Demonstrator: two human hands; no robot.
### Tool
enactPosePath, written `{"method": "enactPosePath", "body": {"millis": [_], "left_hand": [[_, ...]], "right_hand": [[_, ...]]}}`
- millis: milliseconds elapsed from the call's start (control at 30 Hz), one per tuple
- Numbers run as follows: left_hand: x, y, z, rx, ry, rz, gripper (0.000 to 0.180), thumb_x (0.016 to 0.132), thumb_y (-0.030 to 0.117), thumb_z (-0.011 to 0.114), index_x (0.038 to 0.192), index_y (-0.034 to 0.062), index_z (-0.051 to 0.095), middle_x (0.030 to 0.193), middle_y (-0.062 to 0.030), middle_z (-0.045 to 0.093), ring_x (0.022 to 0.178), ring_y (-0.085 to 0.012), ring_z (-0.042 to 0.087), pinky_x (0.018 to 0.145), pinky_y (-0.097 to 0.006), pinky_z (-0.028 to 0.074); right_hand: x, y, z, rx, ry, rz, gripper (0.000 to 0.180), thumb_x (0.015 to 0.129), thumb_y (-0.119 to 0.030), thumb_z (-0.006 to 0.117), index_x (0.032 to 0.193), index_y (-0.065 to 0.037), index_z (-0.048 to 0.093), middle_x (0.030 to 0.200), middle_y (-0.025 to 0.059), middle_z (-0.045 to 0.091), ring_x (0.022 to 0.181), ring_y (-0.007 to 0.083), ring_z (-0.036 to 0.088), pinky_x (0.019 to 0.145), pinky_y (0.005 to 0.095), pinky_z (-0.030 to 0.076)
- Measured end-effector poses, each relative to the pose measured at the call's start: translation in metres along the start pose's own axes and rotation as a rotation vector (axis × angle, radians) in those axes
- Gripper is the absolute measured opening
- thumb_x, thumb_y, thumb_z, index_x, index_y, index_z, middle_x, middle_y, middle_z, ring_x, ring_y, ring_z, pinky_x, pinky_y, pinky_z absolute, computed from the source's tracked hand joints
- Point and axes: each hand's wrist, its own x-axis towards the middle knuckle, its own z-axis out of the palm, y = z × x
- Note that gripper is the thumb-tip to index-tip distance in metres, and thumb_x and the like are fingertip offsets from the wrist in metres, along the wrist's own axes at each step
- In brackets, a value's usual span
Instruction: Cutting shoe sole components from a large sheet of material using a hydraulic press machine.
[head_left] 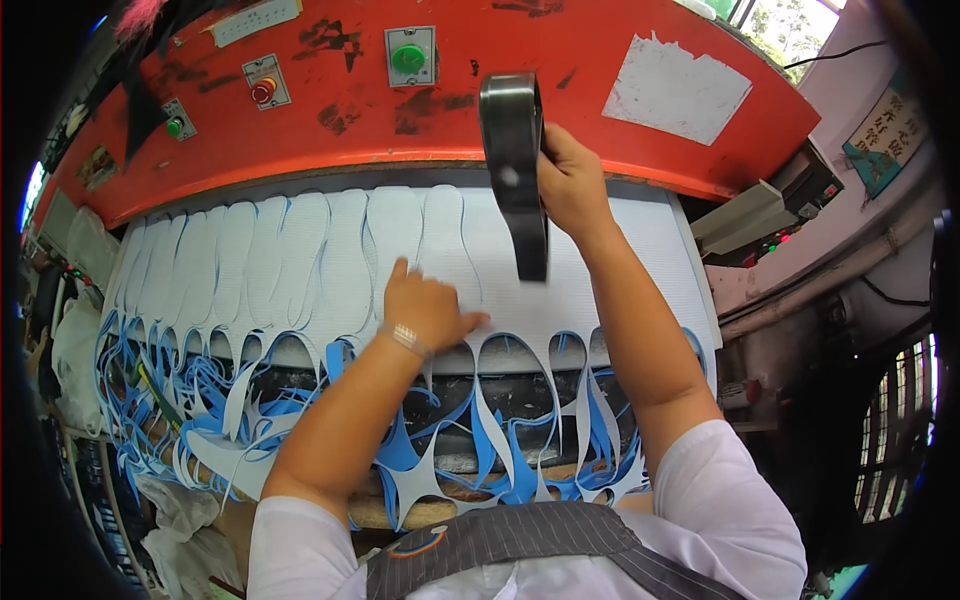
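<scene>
My right hand [577, 195] grips a dark metal cutting die [514, 165] by its side, its fingers wrapped round the wall. The die is a tall curved band shaped like a shoe sole, raised above a white foam sheet [610, 280]. Over the middle of that sheet is my left hand [425, 308], holding nothing, with thumb and forefinger stretched out; whether it touches the sheet I cannot tell. A row of sole-shaped cut pieces [443, 225] lies in the sheet, running from beside my left hand to the far left. The sheet's right part shows no cut outlines.
Blue and white offcut strips [490, 440] hang along the sheet's near edge. Behind the sheet stands a red machine front [560, 110] with a green button [408, 60] and a red knob [263, 92]. A grey control box [750, 215] stands at the right.
</scene>
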Motion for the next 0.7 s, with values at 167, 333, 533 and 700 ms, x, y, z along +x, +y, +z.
{"method": "enactPosePath", "body": {"millis": [167,333,533,700], "left_hand": [[0.102,-0.032,0.045,-0.057,0.434,0.017,0.041,0.093,0.035,0.049,0.124,0.0105,0.06,0.134,-0.0067,0.054,0.131,-0.027,0.042,0.112,-0.052,0.021],[0.129,-0.029,0.077,-0.296,0.502,-0.065,0.042,0.097,0.023,0.042,0.138,0.0169,0.048,0.15,0.0014,0.038,0.143,-0.026,0.025,0.114,-0.056,0.017],[0.129,-0.037,0.072,-0.309,0.486,-0.091,0.042,0.097,0.023,0.043,0.138,0.0164,0.048,0.15,0.0021,0.039,0.143,-0.0244,0.025,0.115,-0.056,0.017],[0.129,-0.039,0.067,-0.307,0.479,-0.09,0.043,0.096,0.023,0.042,0.139,0.0174,0.048,0.15,0.0019,0.038,0.143,-0.0234,0.024,0.115,-0.054,0.016]], "right_hand": [[-0.021,0.075,-0.001,-0.642,-0.111,0.26,0.03,0.085,-0.025,0.057,0.092,0.003,0.064,0.083,0.0254,0.065,0.081,0.0424,0.063,0.077,0.0486,0.05],[-0.031,0.113,0.01,-0.783,-0.153,0.55,0.04,0.089,-0.031,0.052,0.11,0.001,0.061,0.102,0.0275,0.066,0.098,0.0436,0.062,0.087,0.0481,0.049],[-0.09,0.108,-0.023,-0.455,-0.44,-0.005,0.091,0.068,-0.048,0.08,0.139,-0.004,0.042,0.135,0.031,0.046,0.13,0.0404,0.042,0.107,0.0457,0.034],[-0.126,0.102,-0.011,-0.669,-0.516,-0.045,0.098,0.055,-0.051,0.086,0.132,-0.004,0.048,0.143,0.033,0.035,0.138,0.043,0.029,0.113,0.0508,0.021]]}}
